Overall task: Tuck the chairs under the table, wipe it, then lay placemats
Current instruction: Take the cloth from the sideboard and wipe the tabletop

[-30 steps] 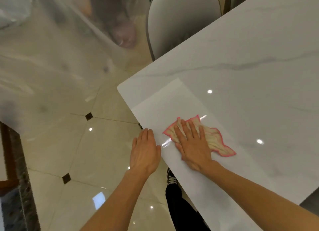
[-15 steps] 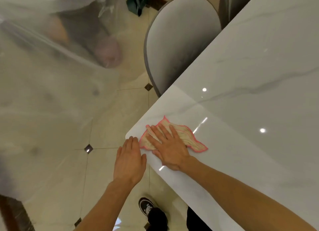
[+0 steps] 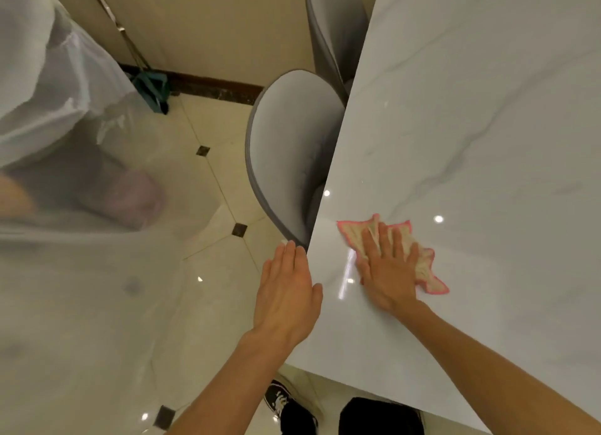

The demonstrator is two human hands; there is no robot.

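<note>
A glossy white marble table (image 3: 471,125) fills the right side of the view. My right hand (image 3: 388,268) lies flat with straight fingers on a cream cloth with a pink border (image 3: 422,265), pressing it onto the table near its left edge. My left hand (image 3: 286,291) is flat and open beside that edge, thumb at the rim, holding nothing. A grey chair (image 3: 286,161) is tucked against the table's left side, and a second grey chair (image 3: 335,28) stands behind it.
Clear plastic sheeting (image 3: 65,174) covers bulky items at the left. A green broom head (image 3: 153,89) leans at the beige wall's dark baseboard. Shiny cream floor tiles (image 3: 211,304) lie between. My black shoe (image 3: 279,399) and dark trousers show below the table's near corner.
My right hand has slid the cloth along the table's left edge, farther from the near corner and level with the chair. My left hand followed beside the edge.
</note>
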